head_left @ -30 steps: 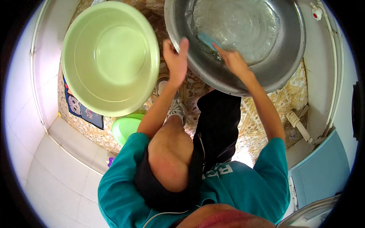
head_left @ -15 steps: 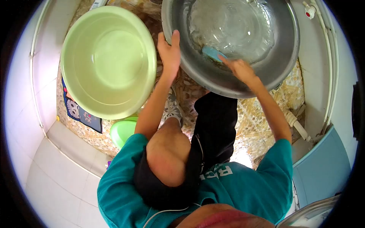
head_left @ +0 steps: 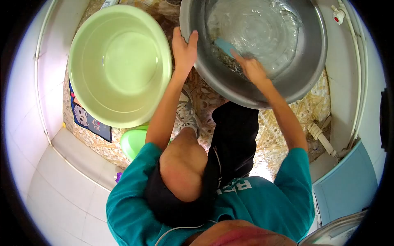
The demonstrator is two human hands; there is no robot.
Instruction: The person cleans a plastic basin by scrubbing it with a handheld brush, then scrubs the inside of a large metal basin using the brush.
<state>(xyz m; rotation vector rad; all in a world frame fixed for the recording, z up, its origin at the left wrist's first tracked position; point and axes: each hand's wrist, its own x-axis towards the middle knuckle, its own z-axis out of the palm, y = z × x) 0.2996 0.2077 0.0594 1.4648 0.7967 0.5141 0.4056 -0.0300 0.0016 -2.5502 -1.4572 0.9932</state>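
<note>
A large grey metal basin (head_left: 301,65) with water in it stands at the top right. Inside it my right hand (head_left: 251,69) is closed round a blue brush (head_left: 224,46), pressed to the basin's near-left inner wall at the water's edge. My left hand (head_left: 184,51) is at the basin's left rim, thumb and fingers apart; whether it grips the rim from outside is hard to tell. Left of that hand stands a pale green basin (head_left: 131,61) with clear water in it.
A bright green lid or bowl (head_left: 132,143) lies partly under the pale green basin. A dark mat with a cat picture (head_left: 88,119) is at the left. White pipes (head_left: 322,137) and a blue panel (head_left: 347,180) stand at the right.
The brush in my right hand has moved back and forth along the basin's inner wall. My left hand has moved slightly up along the rim. The whole view has shifted a little.
</note>
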